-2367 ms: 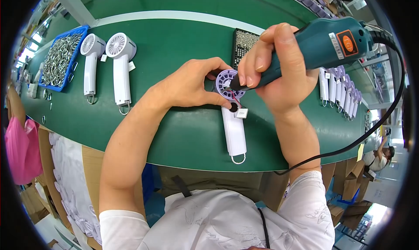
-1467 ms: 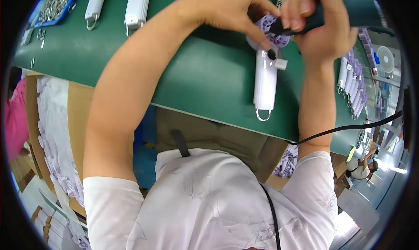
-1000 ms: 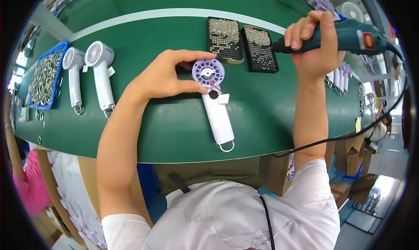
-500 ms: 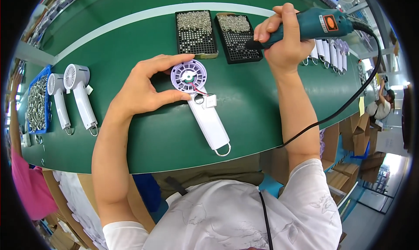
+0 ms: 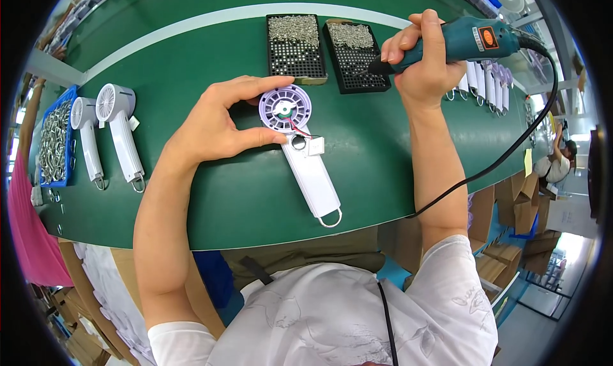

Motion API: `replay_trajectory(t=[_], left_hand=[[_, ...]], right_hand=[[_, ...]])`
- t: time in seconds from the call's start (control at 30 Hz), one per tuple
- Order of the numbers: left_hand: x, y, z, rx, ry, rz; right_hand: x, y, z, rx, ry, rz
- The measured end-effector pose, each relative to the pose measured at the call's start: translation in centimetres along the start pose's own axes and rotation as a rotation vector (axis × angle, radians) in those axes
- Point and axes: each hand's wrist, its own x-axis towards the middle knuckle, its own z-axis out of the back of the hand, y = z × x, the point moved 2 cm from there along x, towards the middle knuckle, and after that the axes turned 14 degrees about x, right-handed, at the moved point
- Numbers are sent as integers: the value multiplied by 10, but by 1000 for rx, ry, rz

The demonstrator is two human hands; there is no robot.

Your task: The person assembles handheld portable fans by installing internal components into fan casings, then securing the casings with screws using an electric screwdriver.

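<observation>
My left hand (image 5: 220,120) grips the round purple head of a handheld fan (image 5: 313,184) between thumb and fingers. The head's open back shows a round hub, and red and black wires lead toward a small white square piece (image 5: 316,146) at the top of the white handle. A wire loop hangs at the handle's lower end. Wrapped round a green electric screwdriver (image 5: 456,43), my right hand (image 5: 424,62) holds it level, its dark tip over the right one of two black screw trays (image 5: 357,66). Silvery screws fill the far part of the left tray (image 5: 297,66).
Two white fans (image 5: 121,129) lie at the left beside a blue basket (image 5: 72,155) of metal rings. Several white fan handles (image 5: 488,88) stand in a row at the right. The screwdriver's black cord (image 5: 511,165) loops past my right forearm. Open cardboard boxes (image 5: 520,203) are below the table at the right.
The view has shifted slightly, so the table's things appear a little farther right. Both hands keep their hold on the fan and the screwdriver. At the left, the pink garment has moved.
</observation>
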Motion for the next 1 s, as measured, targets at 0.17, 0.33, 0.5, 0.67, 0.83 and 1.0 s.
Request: replay_trajectory(t=[0.17, 0.33, 0.5, 0.67, 0.83, 1.0], left_hand=[[-1, 1, 0, 6, 0, 1], [0, 1, 1, 34, -5, -22], [0, 1, 1, 27, -1, -14], [0, 1, 2, 35, 3, -13], [1, 4, -2, 29, -30, -49], [-3, 3, -4, 27, -60, -22]], right_hand=[[0, -1, -1, 7, -5, -8], [-1, 0, -1, -38, -8, 16], [1, -1, -4, -47, 17, 12], [10, -7, -11, -82, 67, -7], [12, -9, -10, -54, 5, -84], [13, 8, -24, 42, -15, -82]])
